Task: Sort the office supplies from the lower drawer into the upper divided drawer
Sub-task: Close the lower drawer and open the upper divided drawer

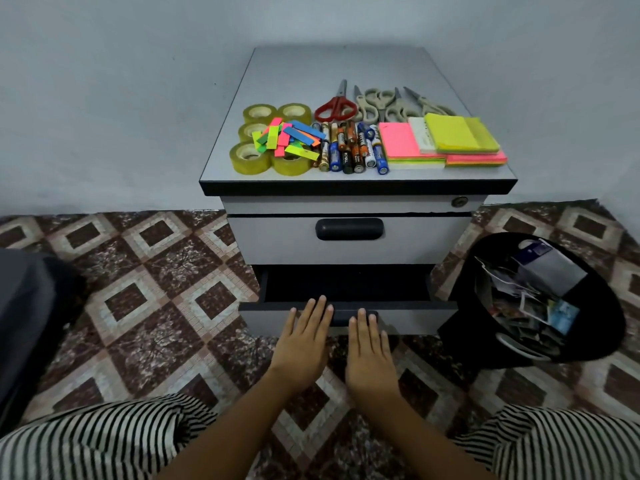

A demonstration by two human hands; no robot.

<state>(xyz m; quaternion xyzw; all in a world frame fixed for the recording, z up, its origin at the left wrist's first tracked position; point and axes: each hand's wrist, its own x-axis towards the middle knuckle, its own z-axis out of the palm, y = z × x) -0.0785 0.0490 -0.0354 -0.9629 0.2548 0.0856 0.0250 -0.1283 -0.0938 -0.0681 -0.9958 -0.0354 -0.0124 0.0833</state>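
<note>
A grey drawer cabinet (349,244) stands against the wall. Its lower drawer (415,315) is pulled partly out and its inside looks dark. The upper drawer (277,237) is closed. My left hand (304,341) and my right hand (369,355) lie flat, fingers apart, against the lower drawer's front, holding nothing. On the cabinet top lie tape rolls (251,157), coloured sticky flags (287,136), batteries (349,147), several scissors (374,103) and sticky note pads (446,142).
A black bin (595,306) filled with scraps stands right of the cabinet, close to the lower drawer's corner. A dark object (27,313) sits at the left edge. My knees in striped fabric (104,441) frame the patterned tile floor (145,289).
</note>
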